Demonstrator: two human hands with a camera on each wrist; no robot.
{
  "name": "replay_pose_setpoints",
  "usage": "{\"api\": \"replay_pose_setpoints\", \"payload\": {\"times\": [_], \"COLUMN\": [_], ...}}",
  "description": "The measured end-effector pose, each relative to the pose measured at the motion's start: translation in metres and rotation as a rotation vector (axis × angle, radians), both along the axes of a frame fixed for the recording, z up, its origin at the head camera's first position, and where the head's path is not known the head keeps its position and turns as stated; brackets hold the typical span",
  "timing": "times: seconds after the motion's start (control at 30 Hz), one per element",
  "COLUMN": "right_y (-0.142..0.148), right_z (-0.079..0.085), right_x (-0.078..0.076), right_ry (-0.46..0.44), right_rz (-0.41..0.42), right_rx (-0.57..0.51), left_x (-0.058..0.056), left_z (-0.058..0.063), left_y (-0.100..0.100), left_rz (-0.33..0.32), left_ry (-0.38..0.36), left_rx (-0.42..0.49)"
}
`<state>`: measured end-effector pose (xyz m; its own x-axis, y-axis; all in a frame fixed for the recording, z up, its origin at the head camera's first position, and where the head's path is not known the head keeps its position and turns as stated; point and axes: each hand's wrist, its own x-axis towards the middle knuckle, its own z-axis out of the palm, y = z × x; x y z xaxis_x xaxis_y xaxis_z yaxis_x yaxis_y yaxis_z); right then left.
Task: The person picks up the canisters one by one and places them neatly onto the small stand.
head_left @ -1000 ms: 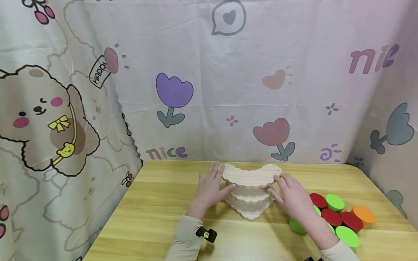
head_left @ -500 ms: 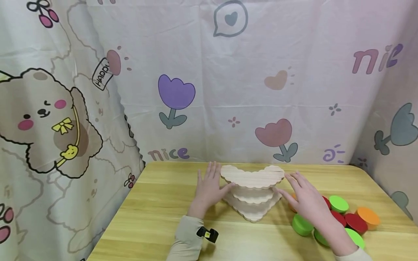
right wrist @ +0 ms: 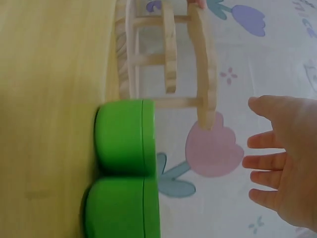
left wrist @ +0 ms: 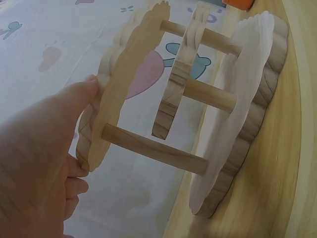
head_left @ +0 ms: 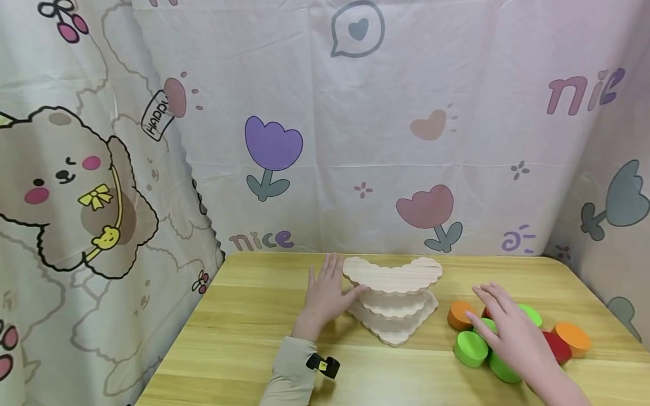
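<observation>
A pale three-tier wooden stand [head_left: 392, 276] with scalloped edges and round dowels stands at the middle of the table. My left hand [head_left: 325, 296] holds the left edge of its top board, thumb on the front side and fingers along the left. In the left wrist view the thumb and a fingertip touch that board, while the base board [left wrist: 223, 134] rests on the table. My right hand [head_left: 518, 335] is off the stand, fingers extended, over a group of lidded round tubs. In the right wrist view this hand [right wrist: 292, 163] holds nothing, apart from the green tubs [right wrist: 121, 136].
Green tubs [head_left: 470, 349], an orange tub [head_left: 461, 316], another orange tub [head_left: 572, 339] and a dark red tub [head_left: 557, 346] cluster on the right side of the wooden table [head_left: 244, 321]. A printed curtain [head_left: 325, 113] hangs behind the table and along both sides.
My right hand has left the stand's right side and moved right, over the tubs. My left hand keeps its place on the top board, and the stand has stayed about where it was.
</observation>
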<state>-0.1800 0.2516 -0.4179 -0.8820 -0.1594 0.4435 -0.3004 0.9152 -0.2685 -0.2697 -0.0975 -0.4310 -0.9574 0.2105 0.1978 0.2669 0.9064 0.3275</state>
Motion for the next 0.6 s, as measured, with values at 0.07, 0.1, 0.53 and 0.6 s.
{"api": "replay_pose_setpoints", "payload": {"times": [0.07, 0.1, 0.53, 0.6], "right_y": [0.007, 0.010, 0.065, 0.072], "right_z": [-0.004, -0.006, -0.041, -0.045], "right_x": [0.004, 0.006, 0.027, 0.029], "right_ry": [0.022, 0.037, 0.054, 0.080], "right_rz": [-0.005, -0.007, -0.047, -0.047], "right_rx": [-0.009, -0.012, 0.031, 0.056], "left_x": [0.000, 0.000, 0.002, 0.001], "left_z": [0.000, 0.000, 0.001, 0.001], "left_y": [-0.001, -0.001, -0.001, -0.001], "left_rz": [-0.001, -0.002, -0.007, -0.009], "left_ry": [-0.003, -0.005, -0.033, -0.032], "left_rx": [-0.002, -0.001, 0.023, 0.031]}}
